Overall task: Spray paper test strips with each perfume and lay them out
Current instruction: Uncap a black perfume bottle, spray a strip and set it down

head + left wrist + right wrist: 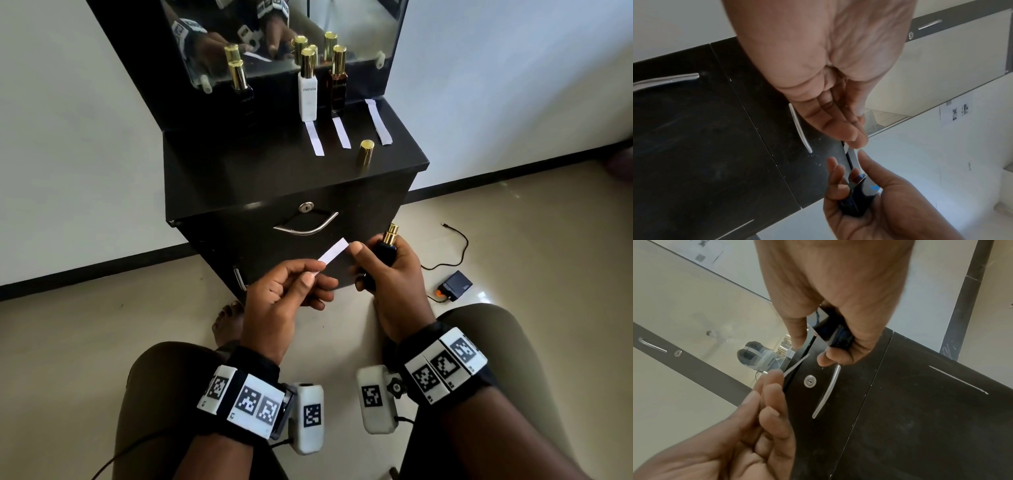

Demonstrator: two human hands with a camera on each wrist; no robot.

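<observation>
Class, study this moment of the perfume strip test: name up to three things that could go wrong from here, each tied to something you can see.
1. The left hand pinches the paper strip by one end only; a spray might bend it.
2. The nozzle of the dark bottle in the right hand seems aimed away from the strip, so mist could miss.
3. The loose gold cap stands near the cabinet edge and could get knocked off.

The head view looks down from above at both hands and the cabinet (294, 178), while each wrist view looks close along its own palm toward the other hand, all three sharing the cabinet's drawer handle (306, 226).
</observation>
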